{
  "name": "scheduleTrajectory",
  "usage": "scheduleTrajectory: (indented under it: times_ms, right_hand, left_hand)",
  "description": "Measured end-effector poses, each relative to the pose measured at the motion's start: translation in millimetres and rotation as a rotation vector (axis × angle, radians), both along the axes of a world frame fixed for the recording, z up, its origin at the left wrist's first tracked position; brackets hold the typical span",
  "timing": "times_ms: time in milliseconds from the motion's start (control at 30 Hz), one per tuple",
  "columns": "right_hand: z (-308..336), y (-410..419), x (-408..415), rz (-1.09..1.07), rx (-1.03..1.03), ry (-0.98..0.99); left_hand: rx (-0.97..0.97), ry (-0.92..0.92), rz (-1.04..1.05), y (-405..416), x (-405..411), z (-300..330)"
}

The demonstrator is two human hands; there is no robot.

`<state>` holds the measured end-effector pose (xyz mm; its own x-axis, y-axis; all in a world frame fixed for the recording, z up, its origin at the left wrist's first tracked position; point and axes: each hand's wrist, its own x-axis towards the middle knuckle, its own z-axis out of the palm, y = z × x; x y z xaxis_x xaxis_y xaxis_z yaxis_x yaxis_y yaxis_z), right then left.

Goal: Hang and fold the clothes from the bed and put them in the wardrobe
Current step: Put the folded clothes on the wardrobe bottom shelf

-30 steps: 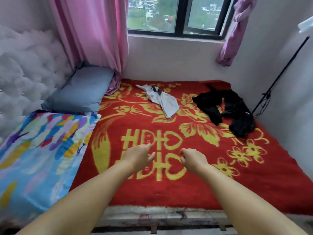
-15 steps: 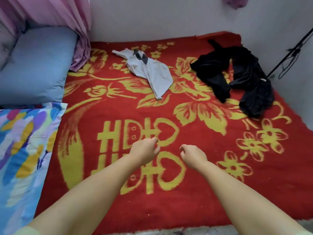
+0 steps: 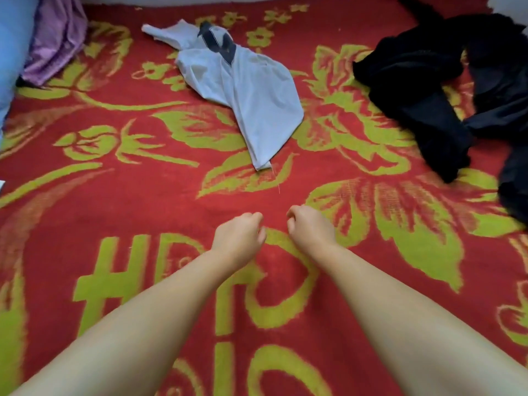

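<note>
Head view, looking down over the bed. Red woven blanket with yellow flower and letter pattern (image 3: 143,201) covering the whole bed. Pale grey-white crumpled garment with a dark collar patch (image 3: 245,87) lying toward the far edge, about mid-width, flat on the blanket. Heap of black, soft, bunched clothes (image 3: 428,90) at the far right corner, well apart from the pale one and spilling along the right edge. Lilac curtain hem (image 3: 54,38) and blue pillow (image 3: 11,47) at the far left corner.

Left hand (image 3: 238,238) and right hand (image 3: 310,228) stretched out side by side over the middle of the blanket, fingers curled in, holding nothing, near each other but apart, short of both garments.

Probably the reach for a first piece, nothing gathered yet. Nearest target: the pale garment's lower tip, straight ahead. To do it well: uncurl the fingers on the way in, take it with both hands at the collar end or shoulders rather than the tip, lift clear of the blanket so it hangs straight, shake out the creases before the hanger. Black heap better separated piece by piece than lifted as one lump.
</note>
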<state>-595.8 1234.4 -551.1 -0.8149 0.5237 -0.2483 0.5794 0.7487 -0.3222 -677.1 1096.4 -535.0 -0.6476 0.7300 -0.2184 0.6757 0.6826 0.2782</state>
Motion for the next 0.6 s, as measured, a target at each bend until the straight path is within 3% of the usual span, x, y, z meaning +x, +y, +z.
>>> scheduleTrajectory:
  times_ms: [167,267,433,533,600]
  right_hand:
    - [-46.3,7.7,-12.3,-0.01,0.194,0.17]
    - [-70.5,-0.2,-2.9,-0.004,0.276,0.296]
    - [-82.3,4.7,-5.8,0.007,0.299,0.334]
    - [-83.6,4.3,-7.2,0.004,0.293,0.358]
    - [-83.5,5.4,-7.5,0.007,0.283,0.345]
  left_hand:
    - [0.13,0.109,0.014,47.1,-56.4,-34.5]
    - [0.075,0.189,-0.037,69.1,-83.3,-56.0]
    - [-0.036,0.35,-0.135,99.8,-128.7,-75.9]
    - [0.056,0.288,-0.181,117.9,-145.0,-71.3]
    - [0.169,0.189,-0.076,126.1,-146.5,-60.6]
